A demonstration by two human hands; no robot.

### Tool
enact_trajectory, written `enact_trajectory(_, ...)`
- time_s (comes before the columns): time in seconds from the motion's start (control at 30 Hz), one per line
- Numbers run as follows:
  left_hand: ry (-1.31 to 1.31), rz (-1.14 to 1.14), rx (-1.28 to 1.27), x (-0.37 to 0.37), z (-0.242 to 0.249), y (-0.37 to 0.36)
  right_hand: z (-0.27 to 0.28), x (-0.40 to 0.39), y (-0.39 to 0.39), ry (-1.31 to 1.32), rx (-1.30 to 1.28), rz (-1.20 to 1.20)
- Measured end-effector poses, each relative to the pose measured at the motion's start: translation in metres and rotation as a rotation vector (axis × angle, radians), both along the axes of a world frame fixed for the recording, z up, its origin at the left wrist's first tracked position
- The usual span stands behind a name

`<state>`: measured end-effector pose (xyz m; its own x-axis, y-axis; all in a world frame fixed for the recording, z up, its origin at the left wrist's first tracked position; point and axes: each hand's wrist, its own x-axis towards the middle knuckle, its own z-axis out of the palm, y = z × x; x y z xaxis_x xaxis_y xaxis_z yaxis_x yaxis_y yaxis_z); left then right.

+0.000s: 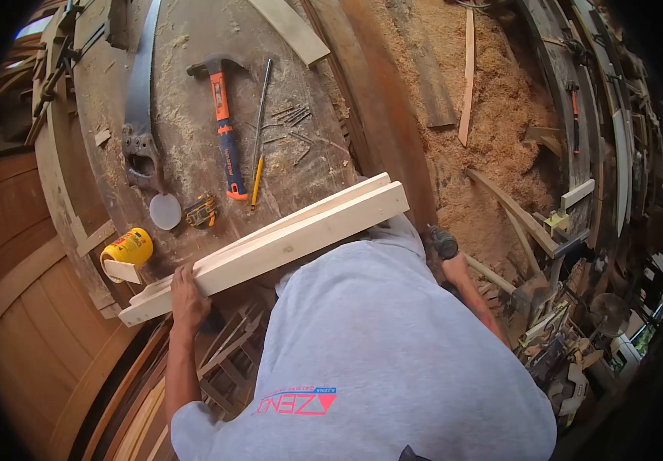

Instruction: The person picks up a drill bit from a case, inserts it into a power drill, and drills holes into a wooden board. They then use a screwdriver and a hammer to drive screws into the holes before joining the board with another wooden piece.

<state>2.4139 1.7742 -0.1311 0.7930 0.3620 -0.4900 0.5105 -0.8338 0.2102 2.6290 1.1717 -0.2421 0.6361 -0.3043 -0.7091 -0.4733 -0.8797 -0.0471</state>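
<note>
The left hand grips the near left end of a pale wooden plank, fingers curled over its near edge and pressed against the wood. The plank lies slanted across the near edge of a dusty round workbench, its left end sticking out past the bench rim and its right end rising toward the far right. A second strip of the same pale wood lies along its far side, touching it.

The right hand is at the right, just past the grey shirt, closed around a dark handle of some tool; what the tool is cannot be told, since most of it is hidden.

On the bench, far of the plank, lies a hammer with an orange and blue grip, its head at the far end. Just right of it lies a thin rod with a yellow end, and further right a scatter of nails. Left of the hammer lies a handsaw, blade running far. Near the saw handle sits a small round disc, with a tape measure just beside it. A yellow can stands at the near left rim, close to the plank's left end.

Sawdust covers the floor to the right
</note>
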Motion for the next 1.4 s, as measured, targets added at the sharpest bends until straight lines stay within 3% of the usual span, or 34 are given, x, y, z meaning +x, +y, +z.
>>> enact_trajectory(0.1,-0.056,-0.025,0.148,-0.034,0.001,0.028,-0.035,0.004,-0.027,0.036,0.139,0.033)
enact_trajectory(0.17,-0.061,-0.002,0.199,-0.055,-0.002,0.052,-0.043,0.009,-0.03,-0.096,0.468,0.195)
enact_trajectory(0.27,-0.074,-0.001,0.192,-0.069,-0.008,0.067,0.004,0.011,0.032,-0.214,0.448,0.321)
enact_trajectory(0.4,-0.129,-0.021,0.153,-0.071,-0.01,0.068,-0.045,0.022,-0.036,-0.137,0.38,0.263)
enact_trajectory(0.6,-0.121,-0.016,0.128,-0.062,-0.006,0.067,-0.004,0.041,-0.006,0.013,0.167,0.223)
enact_trajectory(0.67,-0.127,0.001,0.172,-0.074,-0.016,0.065,-0.017,0.031,-0.015,-0.017,0.159,0.144)
enact_trajectory(0.73,-0.177,0.039,0.269,-0.085,-0.029,0.057,0.005,0.033,0.01,0.085,-0.062,0.153)
enact_trajectory(0.8,-0.24,0.105,0.319,-0.091,-0.034,0.046,-0.043,0.009,-0.037,-0.023,0.246,0.162)
enact_trajectory(0.87,-0.312,0.086,0.385,-0.093,-0.04,0.04,-0.04,0.002,-0.037,-0.074,0.368,0.173)
enact_trajectory(0.93,-0.393,0.063,0.454,-0.096,-0.049,0.041,-0.003,0.009,0.004,0.071,0.23,0.09)
enact_trajectory(1.07,-0.527,0.06,0.516,-0.103,-0.063,0.04,-0.011,0.001,0.005,-0.007,0.25,0.17)
enact_trajectory(1.17,-0.547,0.096,0.612,-0.109,-0.073,0.039,0.027,0.019,0.042,0.091,0.151,0.181)
enact_trajectory(1.27,-0.51,0.121,0.606,-0.13,-0.083,0.049,0.025,0.022,0.038,0.075,0.204,0.172)
enact_trajectory(1.4,-0.486,0.175,0.559,-0.093,-0.054,0.034,0.04,0.037,0.052,0.198,0.073,0.213)
